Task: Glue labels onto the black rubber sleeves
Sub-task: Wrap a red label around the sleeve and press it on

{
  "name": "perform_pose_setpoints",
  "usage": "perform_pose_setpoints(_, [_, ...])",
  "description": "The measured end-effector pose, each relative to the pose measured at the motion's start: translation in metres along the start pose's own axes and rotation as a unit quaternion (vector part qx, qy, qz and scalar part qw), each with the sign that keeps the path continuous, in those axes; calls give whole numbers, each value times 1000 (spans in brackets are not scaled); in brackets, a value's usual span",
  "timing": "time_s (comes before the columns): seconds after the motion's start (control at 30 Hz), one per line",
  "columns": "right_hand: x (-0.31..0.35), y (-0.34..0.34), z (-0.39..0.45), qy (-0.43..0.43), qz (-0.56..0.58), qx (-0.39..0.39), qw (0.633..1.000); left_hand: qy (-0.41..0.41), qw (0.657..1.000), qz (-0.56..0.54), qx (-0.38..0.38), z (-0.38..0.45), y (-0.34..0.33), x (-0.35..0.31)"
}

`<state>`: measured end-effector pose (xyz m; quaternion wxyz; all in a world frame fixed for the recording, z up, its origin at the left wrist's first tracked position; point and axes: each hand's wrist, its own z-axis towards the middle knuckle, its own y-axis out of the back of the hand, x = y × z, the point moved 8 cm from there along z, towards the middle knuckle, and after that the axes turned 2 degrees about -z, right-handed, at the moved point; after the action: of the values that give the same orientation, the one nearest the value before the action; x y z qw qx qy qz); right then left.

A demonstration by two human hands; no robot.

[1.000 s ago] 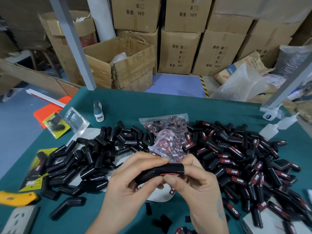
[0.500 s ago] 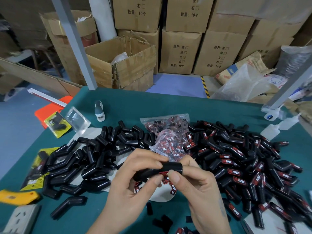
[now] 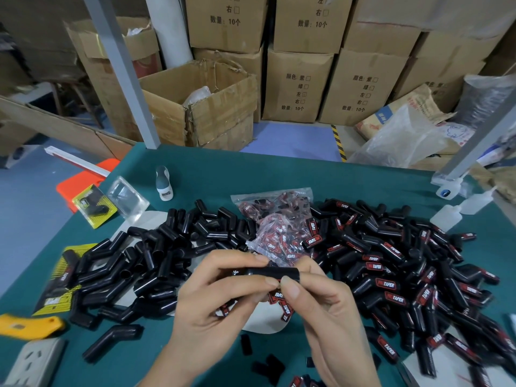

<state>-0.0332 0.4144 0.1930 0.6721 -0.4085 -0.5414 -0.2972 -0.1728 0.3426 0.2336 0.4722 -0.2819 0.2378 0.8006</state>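
Note:
A black rubber sleeve (image 3: 275, 272) lies level between my two hands above the green table (image 3: 279, 174). My left hand (image 3: 220, 300) grips its left part with fingers over the top and thumb below. My right hand (image 3: 326, 311) pinches its right part, thumb pressed on the lower front. Left of my hands is a pile of plain black sleeves (image 3: 156, 255). To the right lies a pile of sleeves with red labels (image 3: 405, 275). A clear bag of red labels (image 3: 279, 227) sits behind my hands. Loose labels (image 3: 283, 305) lie on a white sheet below the sleeve.
A small glue bottle (image 3: 164, 184) stands at the table's back left, and clear squeeze bottles (image 3: 458, 208) lie at the back right. A yellow knife (image 3: 30, 326) and a white socket strip (image 3: 33, 364) sit at the front left. Cardboard boxes (image 3: 298, 85) stand beyond the table.
The sleeve has rolled in my fingers so its red label no longer faces me. My right thumb has slid left along the lower edge.

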Motion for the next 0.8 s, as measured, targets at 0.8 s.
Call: perform_pose_setpoints(0.8, [-2, 0, 5, 28, -72, -15, 997, 44, 998, 24, 44, 5, 3, 7])
